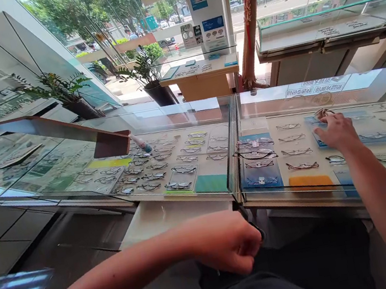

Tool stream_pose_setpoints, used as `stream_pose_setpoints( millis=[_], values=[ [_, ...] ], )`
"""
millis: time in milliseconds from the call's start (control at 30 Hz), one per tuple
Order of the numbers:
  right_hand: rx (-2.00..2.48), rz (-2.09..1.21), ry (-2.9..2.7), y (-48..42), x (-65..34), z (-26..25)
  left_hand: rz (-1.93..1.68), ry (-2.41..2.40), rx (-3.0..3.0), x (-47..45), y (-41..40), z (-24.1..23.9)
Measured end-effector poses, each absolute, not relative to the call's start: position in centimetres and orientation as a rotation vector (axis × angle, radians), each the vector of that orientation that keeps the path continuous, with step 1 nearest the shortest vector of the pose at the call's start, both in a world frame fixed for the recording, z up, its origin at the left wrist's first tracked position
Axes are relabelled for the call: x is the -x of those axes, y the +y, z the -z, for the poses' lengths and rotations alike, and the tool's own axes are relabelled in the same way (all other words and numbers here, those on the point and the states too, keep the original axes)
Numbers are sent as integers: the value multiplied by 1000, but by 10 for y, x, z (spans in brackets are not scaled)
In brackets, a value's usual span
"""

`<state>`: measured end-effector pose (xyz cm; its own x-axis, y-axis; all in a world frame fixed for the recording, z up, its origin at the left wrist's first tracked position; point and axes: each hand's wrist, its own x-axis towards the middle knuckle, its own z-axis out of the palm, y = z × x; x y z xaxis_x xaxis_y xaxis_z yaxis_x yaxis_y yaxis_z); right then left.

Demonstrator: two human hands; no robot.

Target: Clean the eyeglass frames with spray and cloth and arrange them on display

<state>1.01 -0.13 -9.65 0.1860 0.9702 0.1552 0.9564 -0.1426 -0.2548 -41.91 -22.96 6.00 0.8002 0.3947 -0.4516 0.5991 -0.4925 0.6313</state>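
My left hand [227, 242] is closed in front of me below the counter edge, pinching a dark pair of glasses [251, 221], of which only a thin black part shows. My right hand [336, 130] reaches inside the right glass display case [318, 92], fingers curled over a pair of glasses [322, 113] lying on a blue pad. Rows of eyeglass frames [293, 151] lie around that hand on white, blue and orange pads.
The left display case [158, 115] holds several more frames and a small tube [141, 144]. A brown board [75, 135] lies on its glass top. Potted plants [68, 94] and other counters stand behind, near the windows.
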Motion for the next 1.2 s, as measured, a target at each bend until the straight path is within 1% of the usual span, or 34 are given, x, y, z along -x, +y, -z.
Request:
stream_pose_setpoints(
  millis=[100, 200, 233, 333, 467, 667, 867, 1200],
  values=[
    [2191, -38, -1843, 0, -11, 97, 389, 852, -2036, 456, -235, -4],
    [2211, -45, -1828, -1, -9, 96, 402, 1113, -2208, 491, -221, 53],
    [2216, -50, -1812, -2, -8, 95, 369, 1270, -2327, 500, -211, 67],
    [2228, -59, -1776, -3, -6, 96, 264, 1576, -2423, 522, -169, 98],
    [2225, -19, -1760, 3, -5, 101, 69, 1763, -2536, 538, -101, 121],
    [2185, 89, -1749, 9, -2, 104, -35, 1775, -2659, 537, -30, 160],
    [2199, 120, -1711, 7, 4, 100, -38, 1761, -2692, 529, 2, 193],
    [2200, 132, -1679, 6, 7, 100, 23, 1723, -2696, 526, 28, 216]
  ],
)
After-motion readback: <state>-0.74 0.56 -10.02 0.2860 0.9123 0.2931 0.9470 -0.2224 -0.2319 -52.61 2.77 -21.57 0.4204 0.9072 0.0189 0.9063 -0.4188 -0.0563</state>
